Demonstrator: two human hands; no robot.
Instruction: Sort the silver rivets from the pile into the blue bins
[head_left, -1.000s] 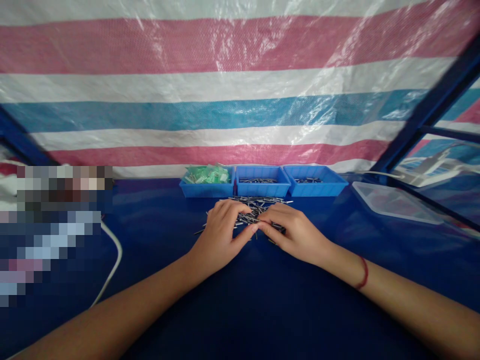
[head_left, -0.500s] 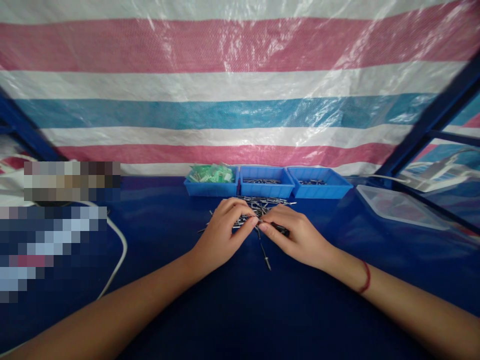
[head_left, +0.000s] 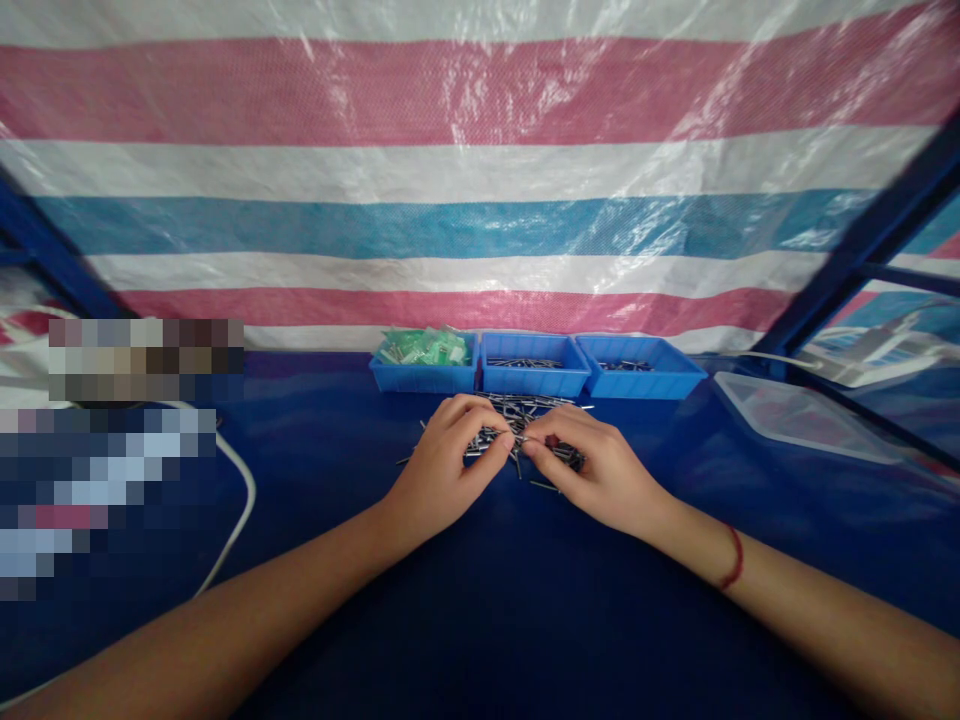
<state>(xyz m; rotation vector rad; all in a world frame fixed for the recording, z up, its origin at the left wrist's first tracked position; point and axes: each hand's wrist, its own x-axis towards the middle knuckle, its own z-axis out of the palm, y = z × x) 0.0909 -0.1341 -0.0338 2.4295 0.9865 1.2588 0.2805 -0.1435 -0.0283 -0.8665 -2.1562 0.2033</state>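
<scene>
Both hands meet over a loose pile of thin metal rods (head_left: 525, 403) on the dark blue table. My left hand (head_left: 459, 450) pinches one end of a small thin metal piece (head_left: 518, 437) between thumb and forefinger. The other end of that piece is in the closed fingertips of my right hand (head_left: 589, 455). The fingertips are a short gap apart, and most of the piece is hidden by them. Under and beside my right hand lie more dark rods of the pile.
Behind the pile stand three blue bins: one with green plastic packets (head_left: 424, 347), a middle one (head_left: 534, 380) and a right one (head_left: 645, 384) with small metal parts. A translucent lid (head_left: 806, 415) lies at right; a white cable (head_left: 246, 480) runs at left.
The rod that hung below the fingertips toward me is gone from that place. A short rod now shows beside my right thumb. My right hand has shifted slightly right.
</scene>
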